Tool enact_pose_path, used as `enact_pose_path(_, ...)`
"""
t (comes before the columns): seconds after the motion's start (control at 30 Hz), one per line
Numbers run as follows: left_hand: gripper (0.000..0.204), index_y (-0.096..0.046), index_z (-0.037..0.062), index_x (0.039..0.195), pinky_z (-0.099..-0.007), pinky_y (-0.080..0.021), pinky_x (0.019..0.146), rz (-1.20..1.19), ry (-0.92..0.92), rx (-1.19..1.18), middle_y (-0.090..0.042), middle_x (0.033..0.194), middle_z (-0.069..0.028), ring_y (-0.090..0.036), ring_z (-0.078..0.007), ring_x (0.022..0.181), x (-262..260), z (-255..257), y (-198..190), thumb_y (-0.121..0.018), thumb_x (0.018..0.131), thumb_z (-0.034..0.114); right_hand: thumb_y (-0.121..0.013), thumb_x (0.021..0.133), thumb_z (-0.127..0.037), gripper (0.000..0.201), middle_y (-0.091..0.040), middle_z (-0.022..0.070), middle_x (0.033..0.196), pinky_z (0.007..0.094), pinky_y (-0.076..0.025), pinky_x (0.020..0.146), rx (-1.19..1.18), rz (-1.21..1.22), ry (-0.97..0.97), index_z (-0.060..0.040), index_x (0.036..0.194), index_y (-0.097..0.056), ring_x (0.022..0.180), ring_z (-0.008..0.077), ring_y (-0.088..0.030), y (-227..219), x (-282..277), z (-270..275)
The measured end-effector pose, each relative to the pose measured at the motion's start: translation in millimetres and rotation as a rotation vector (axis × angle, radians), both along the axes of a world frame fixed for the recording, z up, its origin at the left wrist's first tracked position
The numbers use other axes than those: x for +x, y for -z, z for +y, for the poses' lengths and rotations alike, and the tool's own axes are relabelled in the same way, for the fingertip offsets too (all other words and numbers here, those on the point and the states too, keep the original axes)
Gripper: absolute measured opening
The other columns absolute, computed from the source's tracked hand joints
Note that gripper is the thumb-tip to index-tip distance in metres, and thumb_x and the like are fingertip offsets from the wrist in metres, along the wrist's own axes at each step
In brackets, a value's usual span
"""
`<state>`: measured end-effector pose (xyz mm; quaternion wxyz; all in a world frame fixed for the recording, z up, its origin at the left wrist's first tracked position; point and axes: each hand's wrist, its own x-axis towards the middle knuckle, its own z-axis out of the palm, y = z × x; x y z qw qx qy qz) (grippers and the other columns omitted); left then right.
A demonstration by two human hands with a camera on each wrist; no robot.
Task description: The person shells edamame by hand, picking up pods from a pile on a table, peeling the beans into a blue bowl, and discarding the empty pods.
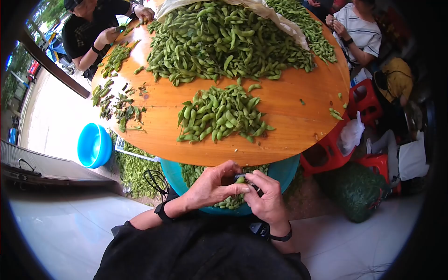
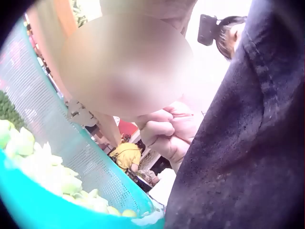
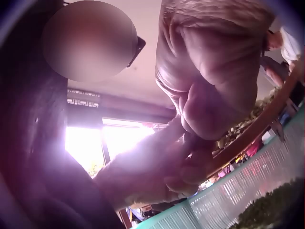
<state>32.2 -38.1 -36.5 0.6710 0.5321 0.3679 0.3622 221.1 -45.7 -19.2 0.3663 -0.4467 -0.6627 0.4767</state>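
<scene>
Over a teal mesh basket (image 1: 291, 179) my two hands meet near the table's front edge. My left hand (image 1: 212, 189) pinches a green soybean pod (image 1: 240, 179) with the thumb laid along its near side. My right hand (image 1: 267, 198) grips a small dark tool (image 1: 255, 187) right beside the pod; its exact kind cannot be told. Shelled green beans (image 2: 52, 171) lie in the basket in the left wrist view. On the table, just beyond the hands, sits a small heap of pods (image 1: 219, 114).
A large mound of pods (image 1: 224, 42) covers the back of the wooden table (image 1: 298, 126). Leafy scraps (image 1: 128, 112) lie at left. A blue basin (image 1: 94, 145) and red stools (image 1: 329, 151) flank the table. Two people sit across it, their hands at work.
</scene>
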Motion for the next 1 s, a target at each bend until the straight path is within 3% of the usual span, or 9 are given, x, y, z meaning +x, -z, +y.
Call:
enact_pose_path(0.17,0.024,-0.053,-0.0041,0.117,-0.0332,-0.052,0.059,0.535,0.087,0.423,-0.067,0.075,-0.0136,-0.067,-0.0226,0.064,-3,1,-22,-0.056,0.099,0.011,-0.062,0.081,0.004,0.018,-0.058,0.0161,0.080,0.0356,-0.048,0.061,0.099,-0.064,0.037,0.0067,0.098,-0.063,0.069,0.0312,-0.061,2,-1,-1)
enact_pose_path(0.2,0.027,-0.052,-0.0065,0.119,-0.0419,-0.048,0.054,0.424,0.086,0.445,-0.063,0.067,-0.0191,-0.066,-0.0298,0.059,-5,4,-16,-0.057,0.095,0.006,-0.062,0.081,0.004,0.018,-0.058,0.0160,0.080,0.0354,-0.048,0.061,0.081,-0.067,0.032,0.0066,0.098,-0.063,0.068,0.0312,-0.061,2,1,-2)
enact_pose_path(0.37,0.036,-0.043,-0.0060,0.135,-0.0359,-0.053,0.057,0.286,0.302,0.168,-0.071,0.082,-0.0170,-0.071,-0.0257,0.069,-20,10,-19,-0.044,0.102,0.008,-0.062,0.082,0.004,0.017,-0.058,0.0158,0.080,0.0362,-0.048,0.061,0.035,-0.067,0.033,0.0062,0.098,-0.064,0.068,0.0319,-0.061,4,-2,-3)
enact_pose_path(0.53,0.038,-0.044,-0.0025,0.137,-0.0284,-0.049,0.055,-0.119,0.009,-0.319,-0.061,0.075,-0.0037,-0.057,-0.0131,0.060,-1,-3,-10,-0.034,0.106,0.018,-0.061,0.079,0.008,0.019,-0.055,0.0177,0.083,0.0381,-0.048,0.060,0.328,-0.231,0.237,0.0068,0.098,-0.062,0.069,0.0366,-0.059,5,-25,-11)
enact_pose_path(0.7,0.042,-0.056,-0.0005,0.127,-0.0232,-0.044,0.058,-0.084,-0.200,-0.396,-0.058,0.081,-0.0023,-0.050,-0.0067,0.067,13,-12,-12,-0.033,0.093,0.006,-0.061,0.079,0.008,0.025,-0.051,0.0179,0.087,0.0413,-0.048,0.059,0.491,-0.350,0.285,0.0055,0.104,-0.060,0.069,0.0359,-0.058,15,-42,-18)
enact_pose_path(0.77,0.036,-0.058,-0.0036,0.118,-0.0229,-0.045,0.058,-0.013,-0.295,-0.069,-0.062,0.093,-0.0072,-0.051,-0.0071,0.070,19,-16,-1,-0.034,0.092,0.005,-0.062,0.080,0.008,0.023,-0.050,0.0180,0.085,0.0413,-0.048,0.055,0.548,-0.408,0.293,0.0066,0.103,-0.059,0.068,0.0352,-0.058,15,-45,-19)
enact_pose_path(0.8,0.029,-0.056,-0.0074,0.106,-0.0240,-0.047,0.063,-0.049,-0.268,-0.275,-0.063,0.113,-0.0178,-0.054,-0.0109,0.073,19,-17,-5,-0.034,0.092,0.004,-0.062,0.080,0.007,0.022,-0.050,0.0180,0.085,0.0414,-0.047,0.053,0.579,-0.458,0.294,0.0065,0.102,-0.059,0.067,0.0345,-0.058,14,-46,-20)
enact_pose_path(0.9,0.025,-0.057,-0.0067,0.106,-0.0257,-0.049,0.070,0.082,-0.283,0.042,-0.060,0.124,-0.0187,-0.057,-0.0120,0.080,20,-20,0,-0.037,0.092,0.001,-0.062,0.081,0.007,0.022,-0.050,0.0179,0.084,0.0419,-0.047,0.052,0.576,-0.542,0.311,0.0063,0.102,-0.060,0.066,0.0345,-0.058,16,-48,-24)
enact_pose_path(1.0,0.024,-0.059,-0.0011,0.110,-0.0270,-0.049,0.075,-0.052,-0.285,-0.161,-0.063,0.117,-0.0112,-0.059,-0.0122,0.088,21,-19,0,-0.043,0.092,-0.001,-0.061,0.081,0.007,0.021,-0.052,0.0185,0.084,0.0414,-0.048,0.054,0.618,-0.513,0.338,0.0062,0.102,-0.061,0.068,0.0354,-0.059,20,-46,-21)
